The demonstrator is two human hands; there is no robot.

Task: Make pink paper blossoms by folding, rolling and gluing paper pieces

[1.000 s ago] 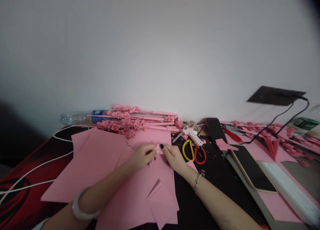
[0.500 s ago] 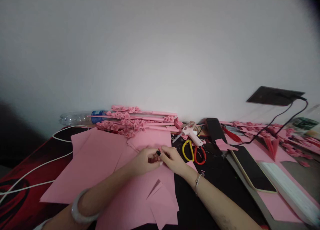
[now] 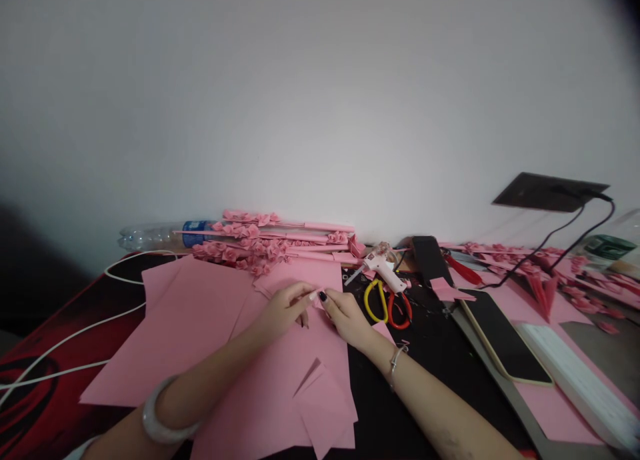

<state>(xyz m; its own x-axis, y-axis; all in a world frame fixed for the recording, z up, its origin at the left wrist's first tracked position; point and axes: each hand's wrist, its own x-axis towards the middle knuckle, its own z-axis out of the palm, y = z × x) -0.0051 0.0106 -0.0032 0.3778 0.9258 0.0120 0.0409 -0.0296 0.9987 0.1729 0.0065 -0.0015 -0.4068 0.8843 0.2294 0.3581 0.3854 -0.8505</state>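
Your left hand [image 3: 286, 311] and right hand [image 3: 349, 319] meet above the pink sheet [image 3: 280, 387], mid-worktop [image 3: 440, 347]. Half a second ago the fingers were bunched over the slip [image 3: 319, 304]; now the left fingers lie straighter and both thumbs meet at it. Both hands appear to pinch the slip, between the thumbs; its folds cannot be made out. This reads as a changed grip, the slip still being worked.
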